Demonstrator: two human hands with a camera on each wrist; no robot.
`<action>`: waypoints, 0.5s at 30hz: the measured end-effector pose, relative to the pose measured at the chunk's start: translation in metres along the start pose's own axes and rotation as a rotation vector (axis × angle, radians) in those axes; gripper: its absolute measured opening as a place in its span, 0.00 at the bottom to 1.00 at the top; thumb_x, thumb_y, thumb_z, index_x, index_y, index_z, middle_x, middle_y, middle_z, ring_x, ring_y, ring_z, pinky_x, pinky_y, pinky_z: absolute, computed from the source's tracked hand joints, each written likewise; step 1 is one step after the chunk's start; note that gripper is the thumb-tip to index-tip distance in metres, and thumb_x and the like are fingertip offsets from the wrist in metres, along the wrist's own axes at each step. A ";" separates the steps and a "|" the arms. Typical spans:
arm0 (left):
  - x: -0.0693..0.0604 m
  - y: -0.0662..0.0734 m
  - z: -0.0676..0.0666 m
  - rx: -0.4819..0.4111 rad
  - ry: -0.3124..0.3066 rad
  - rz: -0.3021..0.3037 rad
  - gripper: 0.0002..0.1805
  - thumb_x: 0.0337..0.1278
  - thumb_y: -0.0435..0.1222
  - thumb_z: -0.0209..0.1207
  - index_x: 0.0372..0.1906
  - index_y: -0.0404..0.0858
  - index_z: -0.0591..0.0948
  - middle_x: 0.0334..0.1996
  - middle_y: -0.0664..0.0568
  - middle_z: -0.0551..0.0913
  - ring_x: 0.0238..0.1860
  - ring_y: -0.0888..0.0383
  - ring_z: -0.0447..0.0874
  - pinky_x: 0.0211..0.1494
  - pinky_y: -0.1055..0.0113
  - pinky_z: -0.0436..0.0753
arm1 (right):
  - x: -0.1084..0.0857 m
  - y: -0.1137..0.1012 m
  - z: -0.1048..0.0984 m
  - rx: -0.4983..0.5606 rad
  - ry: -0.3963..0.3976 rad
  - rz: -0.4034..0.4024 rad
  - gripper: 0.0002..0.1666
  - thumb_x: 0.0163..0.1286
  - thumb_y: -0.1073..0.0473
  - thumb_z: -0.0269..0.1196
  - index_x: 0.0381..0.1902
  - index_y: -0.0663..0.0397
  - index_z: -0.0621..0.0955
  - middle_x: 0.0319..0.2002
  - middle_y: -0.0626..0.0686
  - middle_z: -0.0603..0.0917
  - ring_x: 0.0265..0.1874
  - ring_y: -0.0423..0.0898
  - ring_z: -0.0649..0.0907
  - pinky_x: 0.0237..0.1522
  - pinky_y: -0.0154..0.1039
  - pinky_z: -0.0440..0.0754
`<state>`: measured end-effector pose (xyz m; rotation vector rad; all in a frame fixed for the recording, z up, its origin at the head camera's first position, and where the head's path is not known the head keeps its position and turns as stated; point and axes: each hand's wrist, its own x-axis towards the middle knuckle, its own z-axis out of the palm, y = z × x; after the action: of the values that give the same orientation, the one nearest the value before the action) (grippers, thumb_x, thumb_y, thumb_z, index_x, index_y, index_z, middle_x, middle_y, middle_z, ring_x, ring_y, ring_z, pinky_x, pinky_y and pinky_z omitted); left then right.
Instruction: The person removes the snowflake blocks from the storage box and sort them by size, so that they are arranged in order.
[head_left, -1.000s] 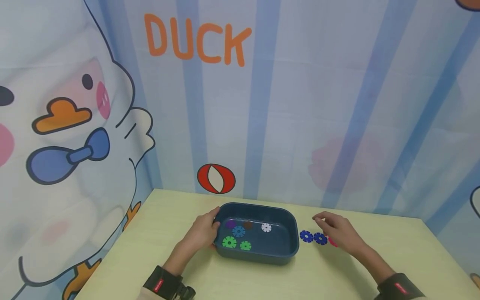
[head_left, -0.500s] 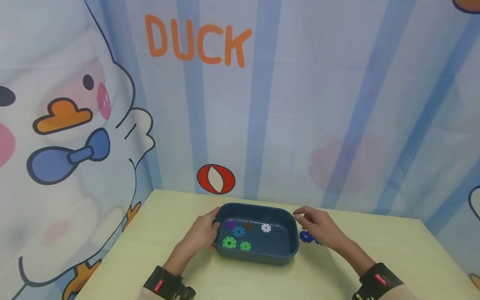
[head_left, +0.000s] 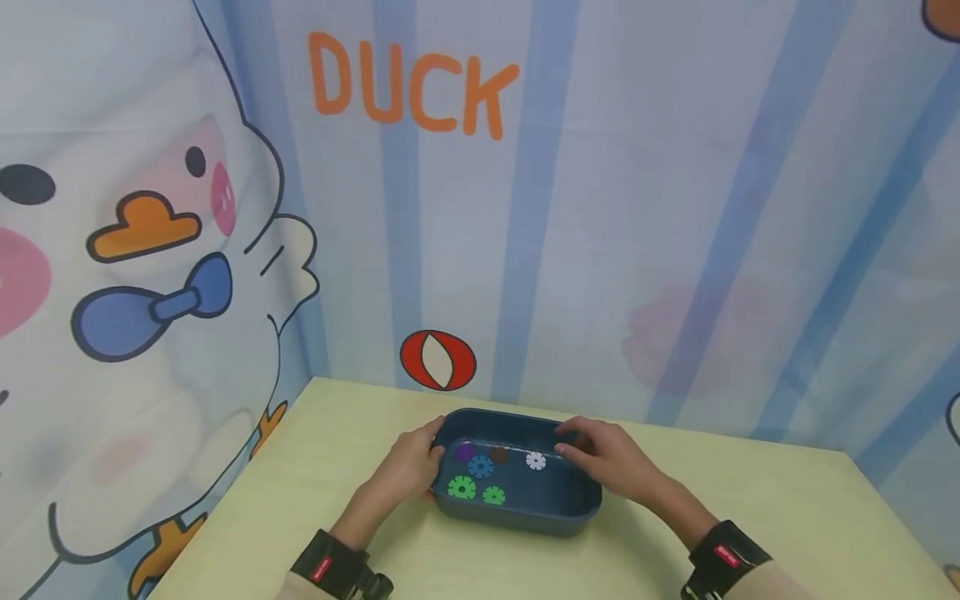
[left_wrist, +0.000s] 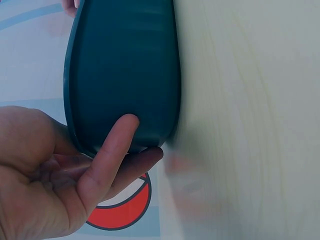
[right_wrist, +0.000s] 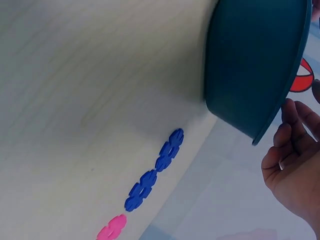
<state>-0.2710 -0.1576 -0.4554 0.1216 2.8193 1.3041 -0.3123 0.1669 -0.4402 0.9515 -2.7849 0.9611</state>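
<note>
A dark blue-green plastic basin [head_left: 517, 518] stands on the table. My left hand [head_left: 405, 462] grips its left end, with fingers around the wall in the left wrist view. My right hand [head_left: 615, 460] hovers over the right end, fingers loosely bent, no object visible in them. Inside lie toothed plastic discs: a white disc [head_left: 536, 461], a blue disc [head_left: 481, 467], a purple disc [head_left: 465, 452], a brown disc [head_left: 498, 454], a large green disc [head_left: 462, 488] and a smaller green disc [head_left: 493, 496].
Right of the basin, two dark blue discs [right_wrist: 141, 190] and a pink disc [right_wrist: 112, 228] lie in a row on the pale table [head_left: 765, 517]; in the head view my right hand and the basin hide them. A printed duck curtain [head_left: 585, 208] hangs behind the table.
My right hand has moved left, from above the discs on the table to over the basin's right end. The left hand keeps its grip on the basin. The head view has shifted slightly.
</note>
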 end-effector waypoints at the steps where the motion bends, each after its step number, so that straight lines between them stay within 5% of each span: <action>1: 0.000 0.000 0.000 -0.001 0.002 -0.004 0.30 0.79 0.28 0.53 0.81 0.30 0.63 0.74 0.28 0.71 0.38 0.48 0.92 0.21 0.66 0.87 | 0.002 -0.001 0.002 -0.002 -0.010 -0.005 0.20 0.79 0.50 0.65 0.60 0.57 0.84 0.30 0.47 0.86 0.25 0.34 0.79 0.28 0.34 0.80; 15: 0.000 -0.001 0.000 -0.020 -0.007 -0.002 0.31 0.80 0.28 0.52 0.81 0.31 0.62 0.75 0.29 0.70 0.37 0.47 0.92 0.21 0.66 0.88 | 0.026 -0.013 0.032 -0.012 -0.058 -0.070 0.22 0.78 0.48 0.65 0.60 0.57 0.84 0.30 0.40 0.85 0.26 0.32 0.80 0.31 0.33 0.82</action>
<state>-0.2708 -0.1587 -0.4560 0.1225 2.7997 1.3281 -0.3214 0.1262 -0.4524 1.0837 -2.7799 0.9216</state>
